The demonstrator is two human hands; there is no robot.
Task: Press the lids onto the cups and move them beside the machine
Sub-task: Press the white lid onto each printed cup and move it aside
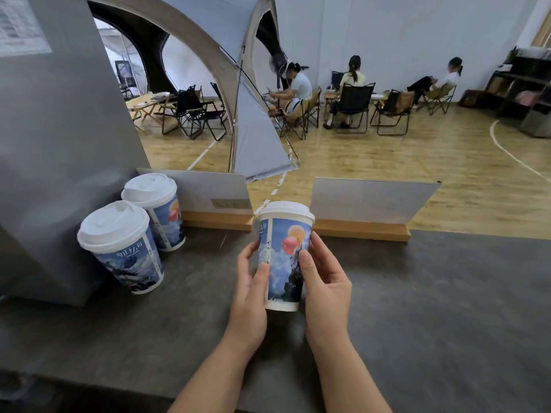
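Observation:
A blue printed paper cup (283,260) with a white lid (286,211) on top stands at the middle of the dark counter (432,308). My left hand (253,290) grips its left side and my right hand (323,281) grips its right side. Two more lidded cups stand next to the grey machine (56,150) at the left: the near cup (125,248) and the far cup (159,211), close together.
Two white sign boards in wooden bases (217,204) (366,210) stand along the counter's far edge. Beyond are a wooden floor, a grey tent (247,120), folding chairs and three seated people. Shelves stand at the far right.

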